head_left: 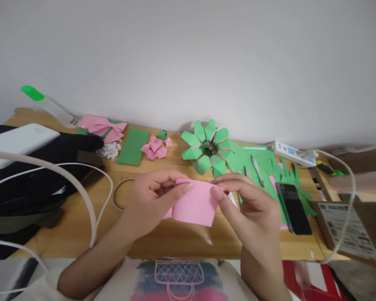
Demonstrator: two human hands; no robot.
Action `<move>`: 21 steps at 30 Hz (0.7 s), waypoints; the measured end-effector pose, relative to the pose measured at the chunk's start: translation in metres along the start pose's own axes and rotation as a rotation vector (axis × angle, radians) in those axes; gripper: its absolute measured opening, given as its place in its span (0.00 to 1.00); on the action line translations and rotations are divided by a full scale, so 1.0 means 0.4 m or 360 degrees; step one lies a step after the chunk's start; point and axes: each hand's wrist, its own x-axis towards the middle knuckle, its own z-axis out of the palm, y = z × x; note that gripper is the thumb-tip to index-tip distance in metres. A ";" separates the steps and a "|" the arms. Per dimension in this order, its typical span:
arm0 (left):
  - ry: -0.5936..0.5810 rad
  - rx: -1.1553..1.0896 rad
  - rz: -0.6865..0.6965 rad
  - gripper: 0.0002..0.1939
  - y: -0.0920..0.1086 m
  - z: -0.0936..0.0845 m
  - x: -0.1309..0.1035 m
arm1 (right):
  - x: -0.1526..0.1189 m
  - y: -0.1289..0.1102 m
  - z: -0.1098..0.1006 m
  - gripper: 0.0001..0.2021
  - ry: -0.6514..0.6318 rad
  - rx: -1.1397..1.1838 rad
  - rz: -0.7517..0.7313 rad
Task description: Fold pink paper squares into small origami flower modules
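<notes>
A piece of pink paper (196, 205) is held up over the front of the wooden table, its face curved and its lower edge hanging free. My left hand (156, 196) pinches its upper left corner between thumb and fingers. At the upper right corner my right hand (250, 205) pinches it the same way. Behind the hands stands a green folded-paper flower ring (207, 148) with pink showing between its petals. To its left lie small folded pink paper pieces (155, 148), a small green folded piece (161, 134) and a flat stack of green paper (133, 146).
Green paper strips and sheets (263, 165) with a craft knife (257, 170) lie on the right, beside a phone (294, 208) and a power strip (294, 154). A tape ring (118, 194), white cables (90, 200) and a black bag (44, 175) occupy the left. A cardboard box (354, 230) stands at right.
</notes>
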 end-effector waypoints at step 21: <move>0.0112 0.0054 -0.0054 0.02 0.015 0.007 0.000 | 0.005 -0.001 -0.003 0.07 -0.0005 0.0253 0.0178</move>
